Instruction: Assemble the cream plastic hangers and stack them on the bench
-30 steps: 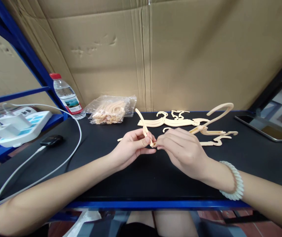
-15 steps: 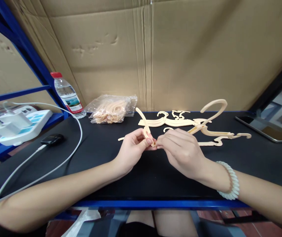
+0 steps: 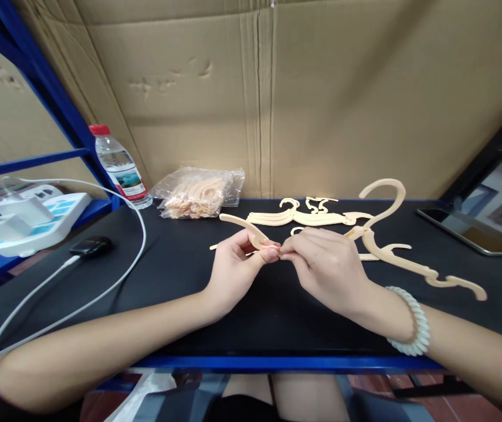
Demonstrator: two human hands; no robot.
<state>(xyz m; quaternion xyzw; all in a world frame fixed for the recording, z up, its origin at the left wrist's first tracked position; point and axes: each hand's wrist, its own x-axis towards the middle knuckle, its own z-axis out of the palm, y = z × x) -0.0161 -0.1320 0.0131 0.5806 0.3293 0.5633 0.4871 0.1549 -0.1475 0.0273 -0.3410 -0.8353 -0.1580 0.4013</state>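
Observation:
My left hand (image 3: 240,266) pinches a small curved beige plastic piece (image 3: 244,225), its free end pointing up and left. My right hand (image 3: 325,261) meets it at the fingertips, closed on a beige hanger (image 3: 409,264) whose hook (image 3: 385,181) stands up beyond the hand and whose arm reaches down to the right. Where the two parts meet, my fingers cover the joint. Behind my hands, folded beige hangers (image 3: 272,218) lie on the black table (image 3: 277,316), with more beige pieces partly hidden beneath the held hanger.
A clear plastic bag of beige parts (image 3: 198,193) lies at the back, beside a red-capped water bottle (image 3: 121,167). On the left are a white power strip (image 3: 44,225), a black device (image 3: 90,247) and a looping white cable (image 3: 143,234). A phone (image 3: 466,231) lies at the right.
The curved piece in my left hand has tilted down to the left. The hanger in my right hand has turned, its arm now lower and further right. Both hands remain together.

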